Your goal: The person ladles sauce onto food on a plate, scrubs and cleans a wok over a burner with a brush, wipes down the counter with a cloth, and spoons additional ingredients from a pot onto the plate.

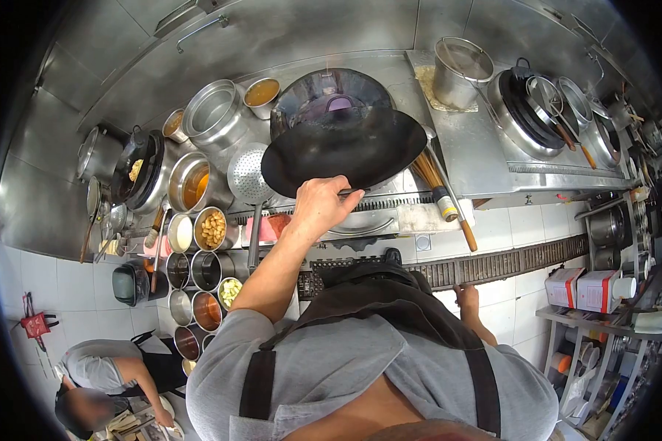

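Observation:
My left hand [324, 206] is closed round the short handle of a black wok [342, 151]. The wok is tilted over the front of a round, dark burner [294, 95], where a purple glow shows. Just left of the wok lies a perforated skimmer [248, 173], its long handle pointing toward me. A bamboo brush [432, 180] and a wooden-handled tool [460, 220] rest to the right. Low at my right side hangs my right hand [467, 296], with nothing visible in it and the fingers loosely bent.
Steel pots [212, 117] and a cup of brownish liquid [262, 92] stand behind on the left. Several ingredient tins [206, 268] line the left side. A bucket [463, 62] and second wok station [522, 110] are right. A co-worker [107, 367] bends at lower left.

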The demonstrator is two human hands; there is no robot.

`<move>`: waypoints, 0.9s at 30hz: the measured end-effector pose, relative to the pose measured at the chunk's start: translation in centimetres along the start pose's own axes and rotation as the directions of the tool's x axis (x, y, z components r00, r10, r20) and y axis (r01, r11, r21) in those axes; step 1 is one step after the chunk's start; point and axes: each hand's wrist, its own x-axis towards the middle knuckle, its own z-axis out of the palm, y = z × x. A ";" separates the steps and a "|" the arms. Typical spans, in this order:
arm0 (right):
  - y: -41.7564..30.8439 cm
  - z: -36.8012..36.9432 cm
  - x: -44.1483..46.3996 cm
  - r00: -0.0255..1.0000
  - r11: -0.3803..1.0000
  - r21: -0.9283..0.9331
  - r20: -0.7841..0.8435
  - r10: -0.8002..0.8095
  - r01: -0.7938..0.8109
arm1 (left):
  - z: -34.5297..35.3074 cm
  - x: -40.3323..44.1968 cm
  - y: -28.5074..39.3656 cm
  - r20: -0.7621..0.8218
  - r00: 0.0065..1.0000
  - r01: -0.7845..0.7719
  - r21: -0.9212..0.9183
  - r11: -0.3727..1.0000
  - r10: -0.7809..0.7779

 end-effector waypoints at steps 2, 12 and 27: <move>0.3 0.5 1.0 1.000 0.999 0.042 -0.005 -0.007 0.007 | 0.5 0.2 -0.5 -0.026 1.000 0.010 -0.014 1.000 -0.010; -5.5 -1.9 2.3 0.997 0.997 -0.001 -0.021 -0.076 0.076 | 14.3 3.0 -14.2 -0.053 0.999 0.013 0.274 0.962 0.001; -9.6 -9.8 0.2 0.907 0.982 -0.004 -0.383 -0.175 0.187 | 16.8 5.2 -16.7 0.088 0.983 0.122 0.333 0.935 -0.160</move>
